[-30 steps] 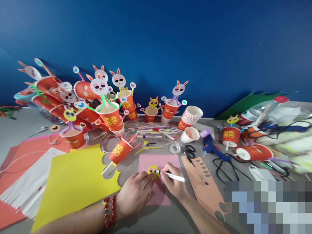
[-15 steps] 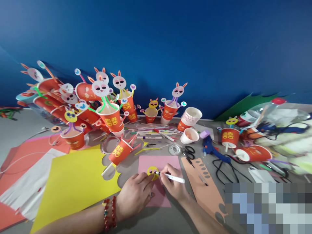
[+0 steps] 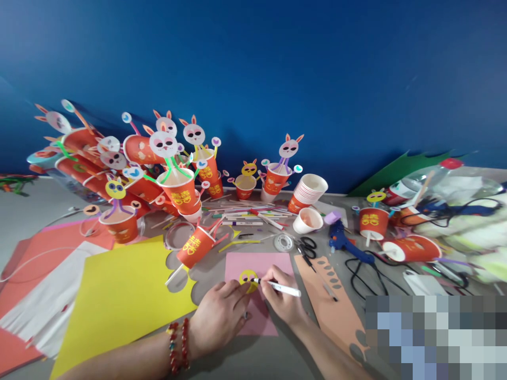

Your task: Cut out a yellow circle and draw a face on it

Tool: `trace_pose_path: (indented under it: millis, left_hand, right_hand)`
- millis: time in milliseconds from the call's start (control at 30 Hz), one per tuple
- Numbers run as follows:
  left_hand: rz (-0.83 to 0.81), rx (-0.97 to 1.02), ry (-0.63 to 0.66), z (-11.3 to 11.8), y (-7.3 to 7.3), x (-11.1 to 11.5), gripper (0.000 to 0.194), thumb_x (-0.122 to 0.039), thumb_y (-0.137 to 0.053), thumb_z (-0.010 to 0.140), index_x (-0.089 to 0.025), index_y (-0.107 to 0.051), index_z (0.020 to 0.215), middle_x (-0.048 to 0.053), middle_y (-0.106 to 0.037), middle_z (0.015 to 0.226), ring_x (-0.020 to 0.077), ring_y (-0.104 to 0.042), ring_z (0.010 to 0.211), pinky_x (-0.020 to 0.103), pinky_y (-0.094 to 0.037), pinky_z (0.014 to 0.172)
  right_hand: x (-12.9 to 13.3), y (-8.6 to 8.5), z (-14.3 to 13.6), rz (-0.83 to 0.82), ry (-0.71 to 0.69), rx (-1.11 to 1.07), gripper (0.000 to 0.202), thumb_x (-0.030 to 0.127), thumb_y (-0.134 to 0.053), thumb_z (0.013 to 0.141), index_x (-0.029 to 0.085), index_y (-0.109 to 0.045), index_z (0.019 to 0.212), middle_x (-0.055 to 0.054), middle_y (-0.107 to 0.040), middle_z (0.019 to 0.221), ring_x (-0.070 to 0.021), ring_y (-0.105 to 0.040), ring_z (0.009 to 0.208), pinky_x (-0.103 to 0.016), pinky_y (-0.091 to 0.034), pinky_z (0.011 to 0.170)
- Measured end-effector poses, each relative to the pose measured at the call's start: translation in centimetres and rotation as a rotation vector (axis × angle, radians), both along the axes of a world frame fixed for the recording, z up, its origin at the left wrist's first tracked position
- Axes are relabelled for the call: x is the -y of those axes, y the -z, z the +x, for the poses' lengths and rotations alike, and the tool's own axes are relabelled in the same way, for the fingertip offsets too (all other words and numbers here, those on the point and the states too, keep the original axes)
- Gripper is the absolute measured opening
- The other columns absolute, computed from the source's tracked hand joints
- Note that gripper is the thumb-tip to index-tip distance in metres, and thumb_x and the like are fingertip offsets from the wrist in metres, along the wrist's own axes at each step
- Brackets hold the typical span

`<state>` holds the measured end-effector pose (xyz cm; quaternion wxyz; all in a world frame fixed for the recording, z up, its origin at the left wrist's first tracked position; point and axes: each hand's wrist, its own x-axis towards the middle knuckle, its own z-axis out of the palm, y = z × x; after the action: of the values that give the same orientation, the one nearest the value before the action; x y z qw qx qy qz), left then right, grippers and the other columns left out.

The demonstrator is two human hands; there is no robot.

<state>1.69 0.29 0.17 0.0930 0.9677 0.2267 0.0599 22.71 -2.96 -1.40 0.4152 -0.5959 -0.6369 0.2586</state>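
A: What has moved?

B: Only a little. The cups [image 3: 184,198] at the back sit slightly lower in view than in the first frame. The pen [image 3: 283,288] has hardly shifted; its tip is still by the eye on the right of the yellow disc [image 3: 247,277].

A: So what does that mean for the drawing?

B: Small, careful work on that eye, I'd judge, rather than a fresh part. I can't tell whether the tip touches.

A: And the fingers?

B: The right hand [image 3: 285,305] has its fingers clamped on the pen. The left hand [image 3: 219,319] lays its fingers close together over the disc's lower edge. Its thumb is hidden, so I can't tell if it pinches anything.

A: Where's the disc?

B: On the pink sheet [image 3: 258,319], flat on the desk [image 3: 277,364], between the hands.
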Motion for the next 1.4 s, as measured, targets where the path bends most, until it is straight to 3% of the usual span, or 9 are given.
trace_pose_path:
  millis: [1400]
  left_hand:
    - [0.019,0.036,-0.007,0.05,0.44,0.03,0.027,-0.031,-0.055,0.099,-0.016,-0.060,0.121,0.004,-0.065,0.133,0.0243,-0.057,0.112,0.037,-0.051,0.088]
  right_hand:
    - [-0.11,0.04,0.06,0.027,0.028,-0.018,0.021,0.020,-0.050,0.089,0.022,-0.046,0.069,0.005,-0.050,0.057,-0.0113,-0.047,0.050,-0.022,-0.035,0.052]
